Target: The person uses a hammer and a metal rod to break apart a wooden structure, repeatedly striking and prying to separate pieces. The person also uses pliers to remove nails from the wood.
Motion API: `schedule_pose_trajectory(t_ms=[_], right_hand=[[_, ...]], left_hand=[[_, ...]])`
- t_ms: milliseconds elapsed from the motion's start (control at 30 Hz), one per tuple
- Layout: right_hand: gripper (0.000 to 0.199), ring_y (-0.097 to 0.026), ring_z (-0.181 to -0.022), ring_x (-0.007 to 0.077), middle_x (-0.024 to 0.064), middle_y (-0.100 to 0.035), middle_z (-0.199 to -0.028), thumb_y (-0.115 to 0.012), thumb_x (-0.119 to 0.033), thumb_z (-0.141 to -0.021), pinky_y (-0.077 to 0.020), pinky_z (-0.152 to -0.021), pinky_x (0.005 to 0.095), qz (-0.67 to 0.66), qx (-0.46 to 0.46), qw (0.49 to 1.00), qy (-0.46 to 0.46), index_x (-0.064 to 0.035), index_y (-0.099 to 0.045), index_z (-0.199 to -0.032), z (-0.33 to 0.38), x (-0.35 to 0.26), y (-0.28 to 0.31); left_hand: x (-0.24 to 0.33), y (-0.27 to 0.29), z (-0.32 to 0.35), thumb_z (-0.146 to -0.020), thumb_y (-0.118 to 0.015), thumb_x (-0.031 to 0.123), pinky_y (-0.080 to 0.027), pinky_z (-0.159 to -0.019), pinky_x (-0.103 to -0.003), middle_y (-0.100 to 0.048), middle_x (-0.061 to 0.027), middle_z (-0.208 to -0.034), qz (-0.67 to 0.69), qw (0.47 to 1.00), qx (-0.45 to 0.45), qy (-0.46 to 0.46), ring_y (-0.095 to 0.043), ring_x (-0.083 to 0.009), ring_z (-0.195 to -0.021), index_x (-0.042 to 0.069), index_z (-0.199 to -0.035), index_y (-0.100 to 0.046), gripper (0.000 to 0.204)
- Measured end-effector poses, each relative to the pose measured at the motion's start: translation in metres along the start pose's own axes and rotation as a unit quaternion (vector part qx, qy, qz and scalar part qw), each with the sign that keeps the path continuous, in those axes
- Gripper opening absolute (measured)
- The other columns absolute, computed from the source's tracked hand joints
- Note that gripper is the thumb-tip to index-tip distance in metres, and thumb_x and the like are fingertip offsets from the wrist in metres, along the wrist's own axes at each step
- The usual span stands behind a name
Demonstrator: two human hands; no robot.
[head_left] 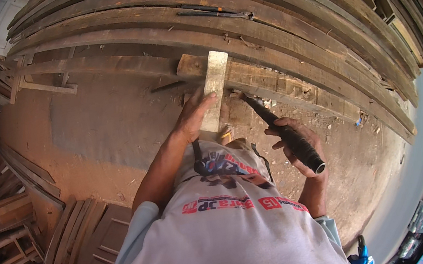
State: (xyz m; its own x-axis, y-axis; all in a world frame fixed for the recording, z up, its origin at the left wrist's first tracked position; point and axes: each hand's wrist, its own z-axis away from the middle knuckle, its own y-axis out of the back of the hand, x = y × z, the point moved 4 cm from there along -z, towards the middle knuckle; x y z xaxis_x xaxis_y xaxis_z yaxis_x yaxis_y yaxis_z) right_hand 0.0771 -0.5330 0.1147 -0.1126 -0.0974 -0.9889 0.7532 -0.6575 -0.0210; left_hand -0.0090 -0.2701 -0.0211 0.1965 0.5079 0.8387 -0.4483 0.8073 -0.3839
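My left hand (195, 113) grips the side of a short pale wooden block (214, 85), which stands tilted against a thick wooden beam (269, 83) lying crosswise in front of me. In my right hand (299, 144) is a long dark tool (301, 153) with a thick black-wrapped handle and a hollow round butt end. Its narrow dark part points away from me, toward the beam, right of the block. The kind of tool cannot be made out, since its far end is seen edge-on. My right fingers curl around the handle, some of them partly lifted.
Long stacked planks (152, 18) run across the far side. On them lie pincers (216, 13) with dark and orange handles. Wood chips litter the dirt floor (106, 114). A brown panelled door (102, 255) and timber stand at lower left; a road (413, 179) with vehicles runs along the right.
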Motion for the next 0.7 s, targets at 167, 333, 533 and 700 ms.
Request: schedule_pose_trajectory(t_ms=[167, 333, 533, 700], right_hand=[[0.036, -0.068, -0.095, 0.031, 0.0177, -0.067, -0.111, -0.077, -0.014, -0.083, -0.0538, -0.087, 0.0414, 0.291, 0.011, 0.944, 0.156, -0.0061, -0.071, -0.117, -0.021, -0.028, 0.008], [0.021, -0.064, -0.089, 0.027, 0.0138, -0.066, -0.092, -0.074, -0.016, -0.09, -0.0521, -0.087, 0.0445, 0.109, 0.015, 0.957, 0.268, -0.0042, -0.062, -0.103, -0.056, -0.012, -0.006], [0.018, -0.055, -0.057, 0.0149, 0.0081, -0.056, -0.074, -0.069, -0.01, -0.095, -0.0524, -0.053, 0.034, -0.099, 0.113, 0.934, 0.324, 0.0002, -0.056, -0.102, -0.09, -0.044, -0.014], [0.015, -0.052, -0.049, 0.0123, 0.0071, -0.056, -0.066, -0.068, -0.01, -0.098, -0.0458, -0.045, 0.0291, -0.186, 0.041, 0.933, 0.306, 0.0028, -0.059, -0.098, -0.136, -0.122, -0.028]], left_hand=[[0.0, -0.005, 0.012, -0.103, -0.061, 0.033, -0.062, -0.077, -0.036, -0.073, -0.0131, -0.106, 0.075, 0.995, 0.003, 0.067, -0.074, -0.0217, -0.09, 0.002, -0.136, -0.058, 0.045], [-0.005, -0.005, 0.007, -0.104, -0.06, 0.036, -0.063, -0.071, -0.038, -0.074, -0.0147, -0.099, 0.114, 0.992, 0.01, 0.061, -0.075, -0.0255, -0.083, 0.003, -0.13, -0.06, 0.043], [-0.015, 0.007, -0.012, -0.105, -0.057, 0.037, -0.062, -0.067, -0.039, -0.073, -0.0149, -0.094, 0.108, 0.994, 0.013, 0.026, -0.074, -0.0268, -0.077, 0.004, -0.127, -0.06, 0.039], [-0.003, 0.006, -0.011, -0.106, -0.055, 0.044, -0.045, -0.112, -0.041, -0.063, -0.0202, -0.138, -0.073, 0.991, 0.108, 0.007, -0.059, -0.0294, -0.131, -0.001, -0.145, -0.053, 0.06]])
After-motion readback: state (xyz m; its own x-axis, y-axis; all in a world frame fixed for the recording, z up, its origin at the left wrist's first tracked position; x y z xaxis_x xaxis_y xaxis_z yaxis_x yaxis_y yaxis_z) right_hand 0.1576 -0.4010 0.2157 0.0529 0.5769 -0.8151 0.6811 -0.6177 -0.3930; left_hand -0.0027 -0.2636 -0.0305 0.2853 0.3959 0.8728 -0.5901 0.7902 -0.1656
